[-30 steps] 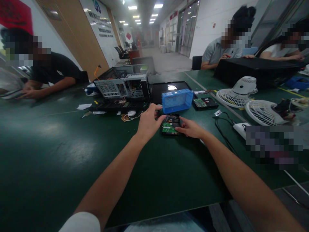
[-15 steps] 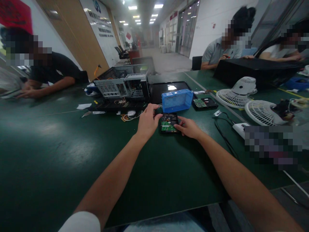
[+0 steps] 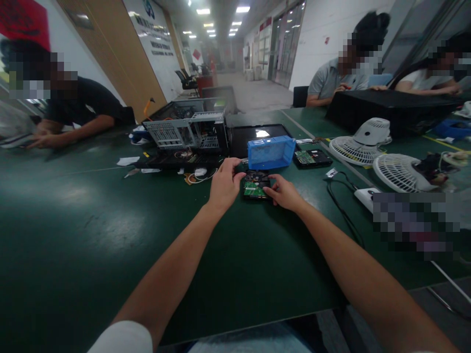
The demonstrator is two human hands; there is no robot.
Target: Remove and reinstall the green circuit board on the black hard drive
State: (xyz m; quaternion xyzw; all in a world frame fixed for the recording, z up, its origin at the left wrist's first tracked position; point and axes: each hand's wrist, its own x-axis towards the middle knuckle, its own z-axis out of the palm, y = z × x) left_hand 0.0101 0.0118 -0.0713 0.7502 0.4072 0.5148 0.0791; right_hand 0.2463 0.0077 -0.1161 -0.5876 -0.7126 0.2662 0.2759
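A hard drive with a green circuit board facing up lies on the green table in front of me. My right hand grips its right side, thumb on the board's edge and fingers along the far side. On the other side is my left hand, thumb at the drive's upper left corner, forefinger stretched forward and apart from the thumb. Small silvery bits show by that fingertip, too small to name. A blue plastic bin stands on its side just behind the drive.
An opened computer case stands behind my left hand, a black panel behind the bin. Another hard drive, white fan parts and a power strip lie rightward. People sit at both sides.
The hard drive has shifted slightly left and away from me, my right hand moving with it. My left hand has hardly moved.
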